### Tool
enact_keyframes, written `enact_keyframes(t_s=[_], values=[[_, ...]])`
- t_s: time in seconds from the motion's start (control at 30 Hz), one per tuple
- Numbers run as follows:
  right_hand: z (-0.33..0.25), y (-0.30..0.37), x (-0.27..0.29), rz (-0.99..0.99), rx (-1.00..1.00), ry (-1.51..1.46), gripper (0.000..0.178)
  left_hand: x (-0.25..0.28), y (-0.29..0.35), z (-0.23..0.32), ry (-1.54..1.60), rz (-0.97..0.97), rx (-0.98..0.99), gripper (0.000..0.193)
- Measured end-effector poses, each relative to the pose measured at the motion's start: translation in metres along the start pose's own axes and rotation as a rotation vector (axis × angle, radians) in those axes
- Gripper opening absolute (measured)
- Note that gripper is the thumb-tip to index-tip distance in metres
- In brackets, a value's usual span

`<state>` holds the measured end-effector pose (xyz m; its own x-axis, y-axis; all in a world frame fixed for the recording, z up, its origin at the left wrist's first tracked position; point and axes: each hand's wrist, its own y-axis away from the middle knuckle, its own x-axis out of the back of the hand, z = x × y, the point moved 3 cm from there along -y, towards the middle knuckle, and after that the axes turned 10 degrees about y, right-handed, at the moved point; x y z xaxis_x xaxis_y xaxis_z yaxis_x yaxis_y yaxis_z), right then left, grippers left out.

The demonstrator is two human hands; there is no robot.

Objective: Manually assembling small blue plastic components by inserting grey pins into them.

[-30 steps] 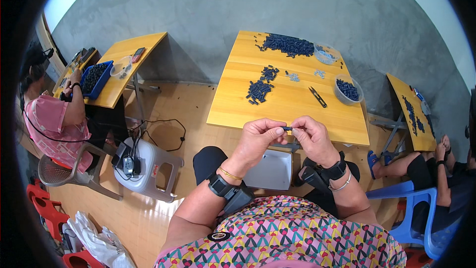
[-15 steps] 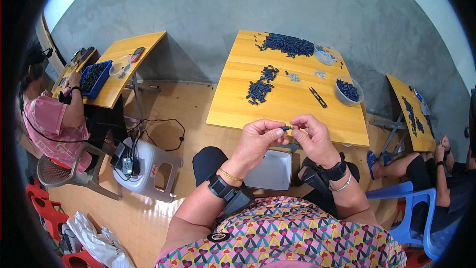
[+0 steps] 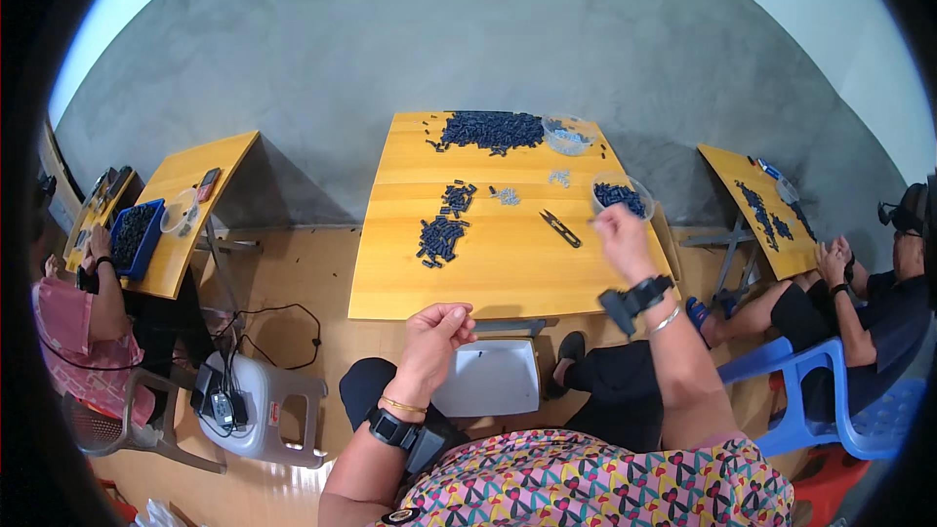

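The wooden table (image 3: 508, 273) in front of me is the biggest thing here, and I place everything else by it. At its far edge lies a broad heap of small dark pieces (image 3: 491, 129), with a clear bowl (image 3: 568, 134) just to the right of that heap. Near the table's middle sits a smaller pile of dark pieces (image 3: 441, 234), and a few pale bits (image 3: 506, 196) lie just beyond it toward the right. Toward the table's right side stands a second clear bowl of dark pieces (image 3: 618, 197), and between it and the middle pile rest small black snips (image 3: 560, 228). My right hand (image 3: 619, 235) is stretched out over the table's right side, just at the near rim of that second bowl, fingers drawn together; whether they pinch a piece I cannot tell. My left hand (image 3: 436, 329) hangs at the table's near edge, fingers curled and pressed to the thumb, anything inside them too small to make out.
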<state>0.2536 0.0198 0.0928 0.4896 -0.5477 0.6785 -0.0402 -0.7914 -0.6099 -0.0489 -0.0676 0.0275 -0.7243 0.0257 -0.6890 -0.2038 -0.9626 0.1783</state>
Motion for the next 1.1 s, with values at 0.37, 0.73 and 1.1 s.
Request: enact_keyframes(t_s=[0.37, 0.73, 1.1], values=[[0.036, -0.051, -0.041, -0.164, 0.009, 0.094, 0.014, 0.025, -0.037, 0.002, 0.003, 0.085, -0.113, 0.012], [-0.055, -0.073, -0.156, -0.557, 0.143, -0.024, 0.009, 0.038, -0.085, 0.003, -0.456, 0.020, -0.383, 0.009], [-0.087, -0.068, -0.185, -0.704, 0.377, -0.052, 0.010, 0.043, -0.084, 0.008, -0.484, -0.058, -0.322, 0.010]])
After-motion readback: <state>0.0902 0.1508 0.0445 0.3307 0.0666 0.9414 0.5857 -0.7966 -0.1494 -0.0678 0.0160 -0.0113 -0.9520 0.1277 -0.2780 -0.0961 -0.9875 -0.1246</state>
